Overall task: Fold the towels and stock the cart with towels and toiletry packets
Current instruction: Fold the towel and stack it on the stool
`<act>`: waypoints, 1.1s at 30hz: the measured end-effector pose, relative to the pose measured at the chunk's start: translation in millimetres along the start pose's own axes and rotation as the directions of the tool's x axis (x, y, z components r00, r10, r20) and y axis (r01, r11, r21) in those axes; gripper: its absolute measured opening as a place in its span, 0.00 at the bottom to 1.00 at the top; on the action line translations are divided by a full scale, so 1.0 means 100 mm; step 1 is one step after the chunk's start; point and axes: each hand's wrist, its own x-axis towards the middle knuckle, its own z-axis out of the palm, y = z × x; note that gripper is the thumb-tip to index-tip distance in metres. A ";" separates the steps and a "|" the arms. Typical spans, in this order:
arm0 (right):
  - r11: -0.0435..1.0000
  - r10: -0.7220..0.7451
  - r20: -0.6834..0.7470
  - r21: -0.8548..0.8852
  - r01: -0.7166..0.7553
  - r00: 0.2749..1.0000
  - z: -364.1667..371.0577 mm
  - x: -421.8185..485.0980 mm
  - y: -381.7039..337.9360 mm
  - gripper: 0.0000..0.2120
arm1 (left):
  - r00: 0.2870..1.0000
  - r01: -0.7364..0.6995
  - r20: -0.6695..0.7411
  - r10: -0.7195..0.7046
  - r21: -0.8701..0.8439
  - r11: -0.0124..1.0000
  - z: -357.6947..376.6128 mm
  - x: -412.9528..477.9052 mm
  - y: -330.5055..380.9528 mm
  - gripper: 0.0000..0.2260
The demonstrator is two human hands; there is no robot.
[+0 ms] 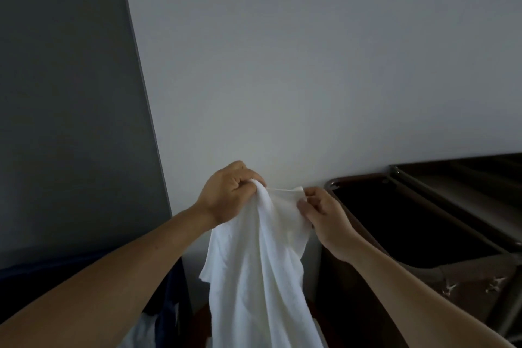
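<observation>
A white towel [260, 268] hangs in loose folds from both my hands, held up in front of a pale wall. My left hand [228, 195] is clenched around a bunched part of its top edge. My right hand [322, 215] pinches the top edge's corner a short way to the right. The towel's lower part runs out of the bottom of the view. To the right stands the dark cart [423, 223], its open black bag compartment facing up. No toiletry packets are visible.
A dark grey panel [70, 107] fills the left side beside the pale wall [282, 65]. Low on the left is a dark blue fabric bin [169, 291] with something white showing inside. The cart's metal frame [452, 206] runs along the right.
</observation>
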 end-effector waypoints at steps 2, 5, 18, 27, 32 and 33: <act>1.000 -0.012 -0.016 0.026 0.012 1.000 0.04 -0.02 -0.01 0.12 | 0.999 0.019 -0.031 -0.020 -0.030 0.999 0.00 0.03 0.04 0.14; 1.000 0.019 -0.043 0.025 -0.018 0.999 0.03 -0.06 -0.04 0.22 | 0.996 0.023 -0.088 -0.034 -0.123 0.992 0.00 0.03 0.06 0.13; 0.972 0.013 0.254 -0.229 0.047 0.967 -0.01 -0.26 0.01 0.17 | 0.989 0.056 -0.089 -0.115 -0.500 0.864 -0.11 0.22 0.43 0.10; 0.953 0.136 -0.507 -0.168 -0.252 0.851 -0.44 -0.01 0.18 0.08 | 0.997 0.080 0.074 -0.040 -0.698 0.712 -0.23 0.18 0.45 0.12; 0.989 -0.013 0.274 -0.136 0.052 0.962 -0.13 -0.27 -0.03 0.06 | 0.997 0.074 0.053 -0.052 -0.675 0.734 -0.12 0.21 0.49 0.12; 0.987 0.033 0.352 -0.157 0.025 0.936 -0.10 -0.30 -0.03 0.04 | 0.997 0.079 0.040 -0.070 -0.654 0.753 -0.11 0.21 0.48 0.13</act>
